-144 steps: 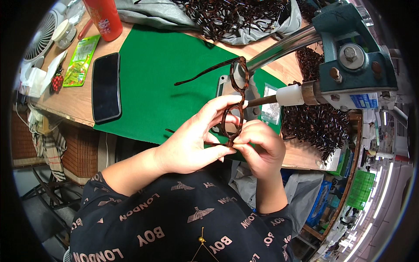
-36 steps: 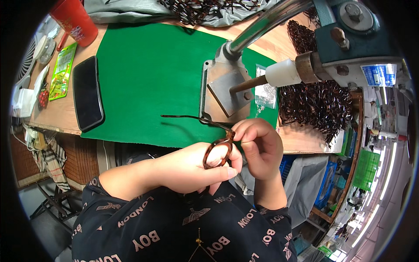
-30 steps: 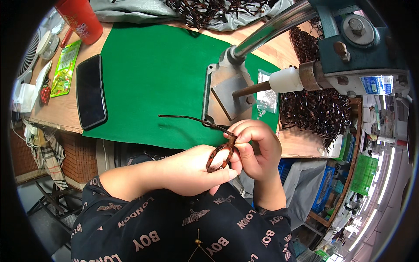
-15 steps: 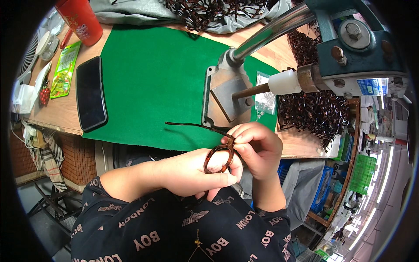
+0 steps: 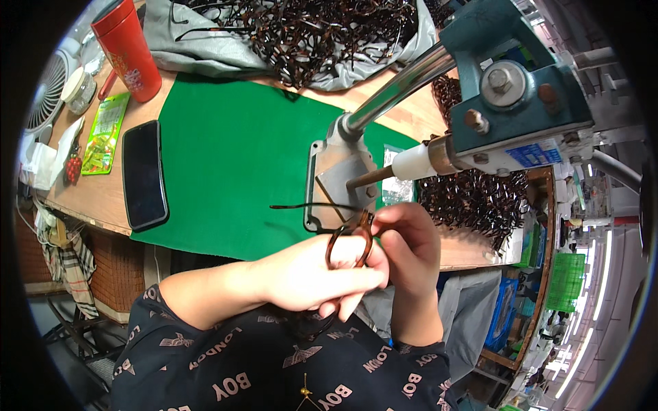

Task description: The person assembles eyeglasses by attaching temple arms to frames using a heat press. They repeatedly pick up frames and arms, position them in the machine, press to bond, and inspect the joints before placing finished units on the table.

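A brown tortoiseshell eyeglass frame is gripped in my left hand, whose fingers wrap round the front. One round rim shows above the thumb; the other side is mostly hidden below the hand. A thin dark temple sticks out to the left from the hinge end, over the green mat. At that hinge end my right hand is closed in a pinch, thumb and forefinger close together. Whatever lies between those fingertips is too small or hidden to tell.
A bench press with a metal base stands just beyond my hands. Piles of dark frame parts lie at right and on grey cloth behind. At left are a phone, a green packet and a red tumbler.
My view has shifted, so the table and press sit lower and further left. The frame has turned slightly in my left hand, and my right fingertips have shifted at the hinge.
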The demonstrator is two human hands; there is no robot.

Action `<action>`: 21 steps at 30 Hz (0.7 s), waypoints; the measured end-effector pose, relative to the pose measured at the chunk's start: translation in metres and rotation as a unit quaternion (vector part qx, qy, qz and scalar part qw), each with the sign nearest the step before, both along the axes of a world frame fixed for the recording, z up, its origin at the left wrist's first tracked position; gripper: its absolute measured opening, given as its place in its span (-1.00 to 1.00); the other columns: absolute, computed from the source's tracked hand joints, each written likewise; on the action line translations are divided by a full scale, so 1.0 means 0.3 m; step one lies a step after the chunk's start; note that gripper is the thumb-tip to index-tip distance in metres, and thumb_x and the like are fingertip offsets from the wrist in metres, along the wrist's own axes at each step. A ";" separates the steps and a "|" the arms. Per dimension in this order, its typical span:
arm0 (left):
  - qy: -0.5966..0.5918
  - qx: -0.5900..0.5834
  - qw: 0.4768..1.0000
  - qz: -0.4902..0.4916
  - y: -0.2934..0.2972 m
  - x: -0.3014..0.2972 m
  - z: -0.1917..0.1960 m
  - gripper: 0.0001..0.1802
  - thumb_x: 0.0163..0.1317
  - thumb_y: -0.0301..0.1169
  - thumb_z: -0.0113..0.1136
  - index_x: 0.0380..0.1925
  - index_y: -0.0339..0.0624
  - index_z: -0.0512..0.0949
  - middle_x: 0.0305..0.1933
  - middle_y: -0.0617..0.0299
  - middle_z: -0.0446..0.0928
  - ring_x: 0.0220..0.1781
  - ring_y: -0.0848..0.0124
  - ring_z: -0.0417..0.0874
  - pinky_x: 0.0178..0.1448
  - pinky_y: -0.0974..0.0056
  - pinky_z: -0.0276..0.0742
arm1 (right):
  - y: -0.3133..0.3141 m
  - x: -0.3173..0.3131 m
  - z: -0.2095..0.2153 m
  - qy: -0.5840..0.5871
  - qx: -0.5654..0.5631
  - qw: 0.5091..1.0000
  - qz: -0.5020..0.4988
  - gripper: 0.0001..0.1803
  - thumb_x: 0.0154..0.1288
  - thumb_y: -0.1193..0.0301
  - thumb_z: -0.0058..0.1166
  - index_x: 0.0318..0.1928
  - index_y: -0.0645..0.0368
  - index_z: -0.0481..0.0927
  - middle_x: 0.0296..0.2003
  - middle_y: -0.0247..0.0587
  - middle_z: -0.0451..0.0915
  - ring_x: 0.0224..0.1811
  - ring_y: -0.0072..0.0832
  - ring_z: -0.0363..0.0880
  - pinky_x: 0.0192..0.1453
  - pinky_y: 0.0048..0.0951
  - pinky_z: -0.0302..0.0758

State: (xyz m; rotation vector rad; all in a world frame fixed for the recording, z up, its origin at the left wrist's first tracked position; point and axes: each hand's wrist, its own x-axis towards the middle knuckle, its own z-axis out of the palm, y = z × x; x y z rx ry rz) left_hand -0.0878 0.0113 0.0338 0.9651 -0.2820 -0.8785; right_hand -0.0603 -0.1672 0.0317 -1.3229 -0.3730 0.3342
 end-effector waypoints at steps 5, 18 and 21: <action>-0.024 0.011 0.999 0.047 -0.036 0.109 0.065 -0.71 0.35 -0.26 -0.10 -0.41 -0.25 0.46 -0.65 0.23 0.53 -0.76 0.64 0.39 -0.65 0.56 0.29 | -0.078 -0.001 0.015 -0.130 -0.068 0.981 -0.125 -0.79 0.15 0.73 -0.13 -0.18 0.33 0.43 -0.21 -0.11 0.50 -0.20 -0.45 0.51 -0.05 -0.47 0.44; -0.039 -0.017 0.995 0.085 -0.126 0.197 0.088 -0.55 0.34 -0.15 -0.16 -0.51 -0.29 0.51 -0.67 0.14 0.53 -0.77 0.51 0.49 -0.71 0.49 0.33 | -0.189 0.021 0.104 -0.283 -0.072 0.938 -0.185 -0.91 0.21 0.59 -0.11 -0.26 0.34 0.40 -0.32 -0.03 0.48 -0.30 -0.36 0.49 -0.19 -0.40 0.45; -0.031 -0.047 0.994 0.099 -0.146 0.203 0.076 -0.56 0.33 -0.18 -0.16 -0.54 -0.31 0.49 -0.67 0.12 0.54 -0.79 0.46 0.51 -0.75 0.46 0.34 | -0.190 0.059 0.197 -0.375 -0.091 0.905 -0.180 -0.90 0.24 0.54 -0.10 -0.26 0.33 0.41 -0.33 -0.03 0.48 -0.30 -0.36 0.48 -0.21 -0.41 0.46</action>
